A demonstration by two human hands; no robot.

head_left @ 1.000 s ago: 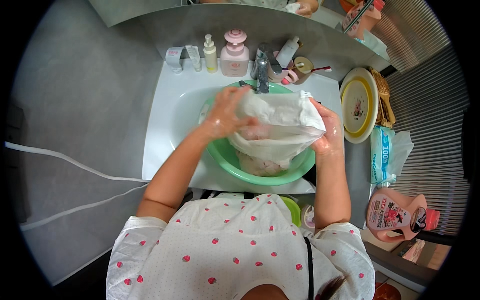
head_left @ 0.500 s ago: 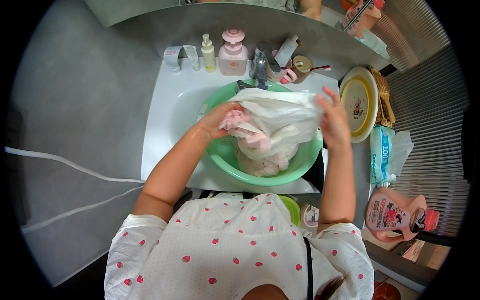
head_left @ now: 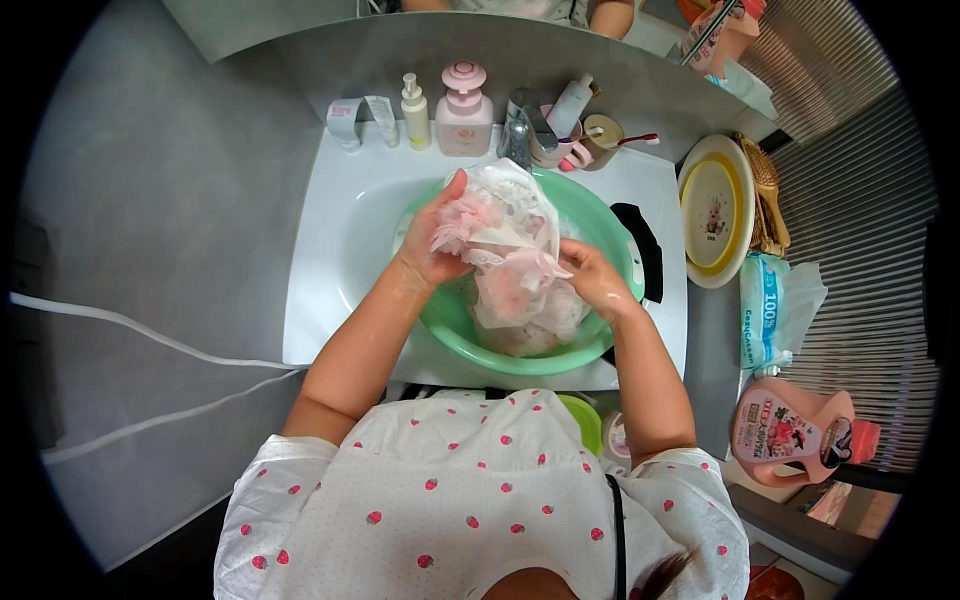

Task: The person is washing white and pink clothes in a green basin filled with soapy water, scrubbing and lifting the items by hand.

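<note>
A wet white garment with pink ruffles (head_left: 515,215) hangs bunched over a green basin (head_left: 470,345), its lower part resting inside. My left hand (head_left: 432,243) is closed around the pink ruffled side of the cloth, thumb pointing up. At the other side, my right hand (head_left: 597,277) pinches a pink fold near the middle of the garment. Both hands are above the basin, and the fingertips are partly hidden by cloth. The basin sits in a white sink (head_left: 325,290) under a metal faucet (head_left: 518,130).
Behind the sink stand a pink pump bottle (head_left: 465,115), a small white pump bottle (head_left: 416,112) and cups with toothbrushes (head_left: 603,140). To the right are a yellow-rimmed washbasin (head_left: 715,210), a tissue pack (head_left: 768,310) and a pink jug (head_left: 790,430). Something black (head_left: 640,250) lies beside the green basin.
My right hand has come down and inward from the stretched white cloth to the pink fold. The garment is now bunched instead of spread. My left hand still holds its ruffles.
</note>
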